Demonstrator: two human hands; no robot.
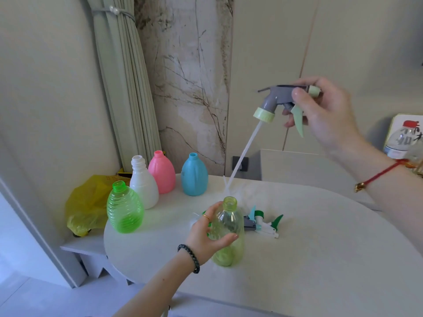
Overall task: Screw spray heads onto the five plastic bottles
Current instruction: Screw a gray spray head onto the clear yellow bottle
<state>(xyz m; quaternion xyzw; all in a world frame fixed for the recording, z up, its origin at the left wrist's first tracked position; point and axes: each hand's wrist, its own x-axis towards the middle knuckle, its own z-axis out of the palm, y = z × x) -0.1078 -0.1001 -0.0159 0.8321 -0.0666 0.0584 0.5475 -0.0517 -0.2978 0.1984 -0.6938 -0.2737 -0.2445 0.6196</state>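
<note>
The left hand [207,236] grips a clear yellow-green bottle [229,232], fingers and thumb curled round its middle. The bottle is upright with its mouth open, toward the left part of the table [320,248]; whether its base rests on the top or hangs just above it is hard to tell. The right hand [325,110] is raised well above the table and pinches a grey spray head [277,99] with a pale green collar and trigger. Its white tube [242,156] slants down to the left, and the tip ends just above and behind the bottle's mouth, not in it.

Just right of the held bottle, a small heap of loose spray heads [263,223] lies on the table. Near the far left edge stand four uncapped bottles: a green ribbed bottle [124,209] nearest, then a white bottle [143,181], a pink bottle [161,172] and a blue bottle [194,175]. A yellow plastic bag [87,204] sits beyond the left edge.
</note>
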